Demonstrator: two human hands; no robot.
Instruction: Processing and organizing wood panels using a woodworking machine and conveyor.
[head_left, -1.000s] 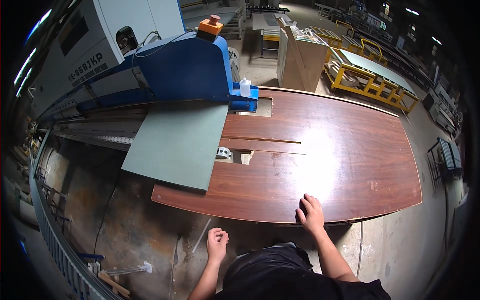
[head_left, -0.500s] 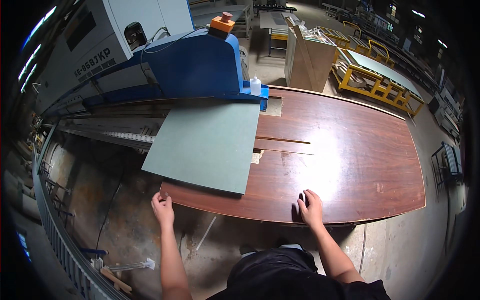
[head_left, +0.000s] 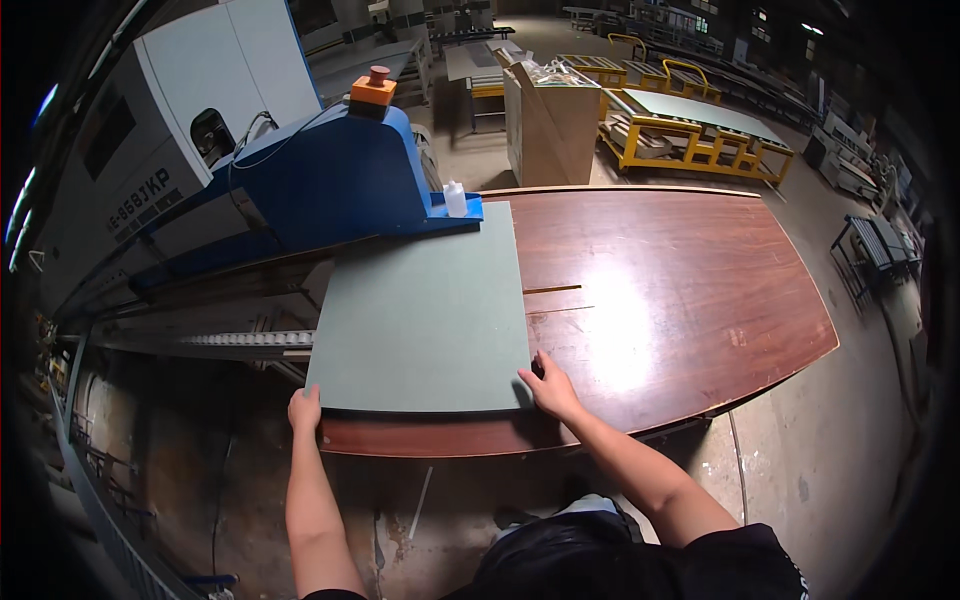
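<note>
A flat grey-green board [head_left: 425,315] lies on the dark brown wooden table [head_left: 680,290], its far edge against the blue machine [head_left: 330,185]. My left hand [head_left: 305,408] grips the board's near left corner. My right hand [head_left: 550,388] is on its near right corner, fingers curled over the edge. Both forearms come up from the lower edge of the view.
A white and grey machine housing [head_left: 150,130] stands at the left behind the blue one, which carries an orange button box [head_left: 373,88] and a small white bottle [head_left: 455,198]. Yellow roller racks [head_left: 690,135] and a wooden crate [head_left: 550,115] stand beyond the table. Concrete floor lies below.
The board has slid further onto the table towards me. My left hand rose from below the table to its left corner; my right hand moved from the table surface to its right corner.
</note>
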